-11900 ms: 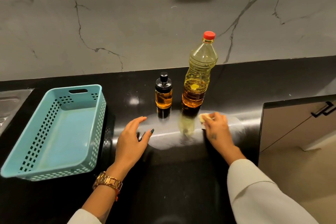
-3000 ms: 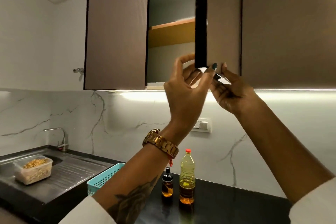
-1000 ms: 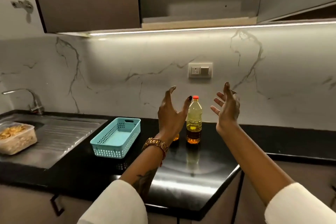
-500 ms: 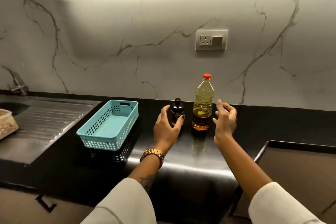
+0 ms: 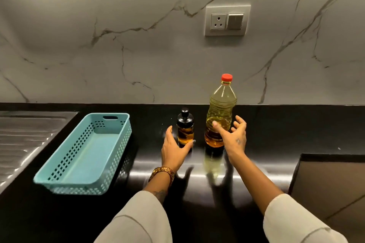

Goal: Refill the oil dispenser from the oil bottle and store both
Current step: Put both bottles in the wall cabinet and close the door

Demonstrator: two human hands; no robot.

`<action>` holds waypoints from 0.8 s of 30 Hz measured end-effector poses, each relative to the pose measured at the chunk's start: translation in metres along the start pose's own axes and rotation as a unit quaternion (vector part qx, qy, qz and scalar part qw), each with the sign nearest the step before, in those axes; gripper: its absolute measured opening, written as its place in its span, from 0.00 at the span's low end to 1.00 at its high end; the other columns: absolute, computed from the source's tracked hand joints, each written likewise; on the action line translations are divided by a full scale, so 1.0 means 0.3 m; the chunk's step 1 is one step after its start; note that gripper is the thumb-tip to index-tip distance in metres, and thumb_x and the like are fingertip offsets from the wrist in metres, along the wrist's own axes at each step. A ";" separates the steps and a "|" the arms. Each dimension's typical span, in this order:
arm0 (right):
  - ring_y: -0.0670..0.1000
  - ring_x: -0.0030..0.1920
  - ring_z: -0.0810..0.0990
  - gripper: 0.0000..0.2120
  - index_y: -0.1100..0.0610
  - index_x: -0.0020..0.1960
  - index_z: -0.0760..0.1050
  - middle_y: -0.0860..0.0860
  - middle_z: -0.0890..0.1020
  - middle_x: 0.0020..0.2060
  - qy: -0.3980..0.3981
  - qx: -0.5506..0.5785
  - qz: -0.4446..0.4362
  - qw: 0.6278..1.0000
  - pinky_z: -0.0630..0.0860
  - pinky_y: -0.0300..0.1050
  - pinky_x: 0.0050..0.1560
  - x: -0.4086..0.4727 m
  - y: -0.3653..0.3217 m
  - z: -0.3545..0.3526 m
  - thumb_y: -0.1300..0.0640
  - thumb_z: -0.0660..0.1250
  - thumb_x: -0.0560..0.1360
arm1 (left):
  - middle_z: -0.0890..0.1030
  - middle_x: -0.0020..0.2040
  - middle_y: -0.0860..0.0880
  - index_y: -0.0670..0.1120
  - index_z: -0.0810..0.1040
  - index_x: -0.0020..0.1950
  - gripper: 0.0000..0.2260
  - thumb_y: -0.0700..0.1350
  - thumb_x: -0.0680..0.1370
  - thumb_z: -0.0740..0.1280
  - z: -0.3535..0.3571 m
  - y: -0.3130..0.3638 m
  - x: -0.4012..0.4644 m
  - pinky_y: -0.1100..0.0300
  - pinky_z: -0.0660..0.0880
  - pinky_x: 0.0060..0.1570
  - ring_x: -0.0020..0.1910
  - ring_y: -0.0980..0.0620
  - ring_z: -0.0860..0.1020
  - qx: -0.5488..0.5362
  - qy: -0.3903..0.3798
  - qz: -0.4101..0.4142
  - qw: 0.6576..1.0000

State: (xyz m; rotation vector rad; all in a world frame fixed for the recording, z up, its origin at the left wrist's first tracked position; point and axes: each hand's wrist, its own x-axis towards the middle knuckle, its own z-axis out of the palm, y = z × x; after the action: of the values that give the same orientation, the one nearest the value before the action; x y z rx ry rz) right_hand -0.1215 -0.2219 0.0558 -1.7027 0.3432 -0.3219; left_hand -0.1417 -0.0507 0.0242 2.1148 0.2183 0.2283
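Glossy black stone is carrying everything here; the counter (image 5: pixel 276 134) is reflecting both hands and the amber of the oil, and its hard, level face is keeping both vessels upright. The dispenser (image 5: pixel 185 126) is standing at the far middle of it, just left of the bottle (image 5: pixel 220 110), the two close but apart, probably paired so that each hand can take one. The left hand (image 5: pixel 173 151) is cupping toward the dispenser's base with fingers spread apart; thumb and forefinger are flanking the glass, though whether they are touching it I cannot tell. The right hand (image 5: pixel 233 136) is opening wide beside the bottle's lower half, fingers splayed and not yet closed on it; one fingertip is showing in front of the plastic. The dispenser is a small smooth cylinder, dark collar and pump on top, oil filling its clear lower part; the bottle is tall, ribbed clear plastic, tapering to a red cap (image 5: pixel 226 77), and about a third full, so it should be light but squeezable. A teal basket (image 5: pixel 59 175), perforated and rectangular, is sitting empty at near left; ribbed steel of a drainboard (image 5: pixel 23 140) is lying beyond it. Both caps being on, storing seems the step in hand.
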 end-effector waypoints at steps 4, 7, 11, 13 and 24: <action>0.55 0.66 0.69 0.49 0.49 0.72 0.55 0.55 0.68 0.68 0.012 -0.037 0.001 0.999 0.70 0.54 0.64 0.044 0.034 0.054 0.43 0.78 0.60 | 0.63 0.74 0.45 0.49 0.48 0.76 0.48 0.54 0.66 0.76 0.049 -0.025 0.098 0.51 0.63 0.67 0.71 0.45 0.64 -0.035 -0.031 -0.019 0.999; 0.53 0.65 0.70 0.48 0.49 0.71 0.55 0.54 0.70 0.67 0.041 -0.040 -0.010 0.998 0.70 0.50 0.62 0.070 0.030 0.083 0.44 0.78 0.59 | 0.67 0.71 0.45 0.50 0.48 0.76 0.50 0.51 0.65 0.78 0.086 -0.040 0.148 0.50 0.66 0.66 0.69 0.44 0.67 -0.063 -0.033 -0.029 0.997; 0.49 0.59 0.73 0.44 0.51 0.68 0.59 0.51 0.73 0.61 0.055 -0.035 -0.042 0.997 0.69 0.42 0.55 0.093 0.010 0.110 0.45 0.78 0.59 | 0.73 0.67 0.44 0.50 0.49 0.76 0.50 0.47 0.64 0.79 0.120 -0.056 0.193 0.50 0.67 0.65 0.66 0.43 0.71 -0.087 -0.028 -0.042 0.995; 0.49 0.58 0.73 0.42 0.50 0.67 0.61 0.51 0.74 0.59 0.053 -0.029 -0.038 0.997 0.70 0.43 0.55 0.097 -0.001 0.114 0.43 0.78 0.59 | 0.75 0.65 0.45 0.51 0.51 0.75 0.49 0.46 0.63 0.79 0.128 -0.063 0.198 0.48 0.69 0.64 0.64 0.44 0.72 -0.096 -0.018 -0.045 0.994; 0.51 0.54 0.74 0.31 0.45 0.59 0.63 0.51 0.75 0.55 0.069 -0.045 -0.040 0.996 0.70 0.45 0.51 0.127 -0.020 0.128 0.46 0.77 0.63 | 0.79 0.51 0.48 0.47 0.72 0.57 0.26 0.45 0.63 0.78 0.145 -0.082 0.213 0.61 0.71 0.49 0.50 0.50 0.77 -0.076 0.018 -0.037 0.996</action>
State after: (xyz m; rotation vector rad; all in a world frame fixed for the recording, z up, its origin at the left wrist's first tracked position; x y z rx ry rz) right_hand -0.0710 -0.2015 0.0565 -1.7899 0.3972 -0.4902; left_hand -0.0708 -0.0579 -0.0145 1.9502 0.2904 0.2320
